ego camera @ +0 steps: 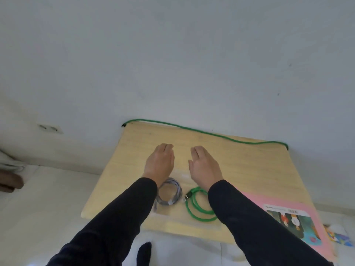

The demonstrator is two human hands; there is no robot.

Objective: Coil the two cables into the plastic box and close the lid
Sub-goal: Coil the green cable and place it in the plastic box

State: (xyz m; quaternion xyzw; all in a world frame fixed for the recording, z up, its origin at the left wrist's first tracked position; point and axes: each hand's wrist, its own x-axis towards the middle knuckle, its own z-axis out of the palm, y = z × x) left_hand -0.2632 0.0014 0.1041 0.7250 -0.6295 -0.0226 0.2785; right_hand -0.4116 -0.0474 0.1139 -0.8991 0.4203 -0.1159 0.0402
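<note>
On the pale wooden table [249, 169], a grey-purple braided cable [170, 192] lies coiled just behind my left wrist. A green cable [196, 208] lies coiled beside it, partly under my right sleeve, with its plug end pointing left. My left hand [160, 163] and my right hand [204, 166] are stretched out past the cables, backs up, fingers straight and close together, a narrow gap between them. In that gap is a faint glossy patch [180, 175]; I cannot tell whether it is the clear plastic box. Nothing shows in either hand.
A long green cord [207, 133] runs along the table's far edge against the white wall. A pink book [288, 214] with a picture cover lies on the table's right front corner. Small colourful items [340, 237] lie on the floor at the right.
</note>
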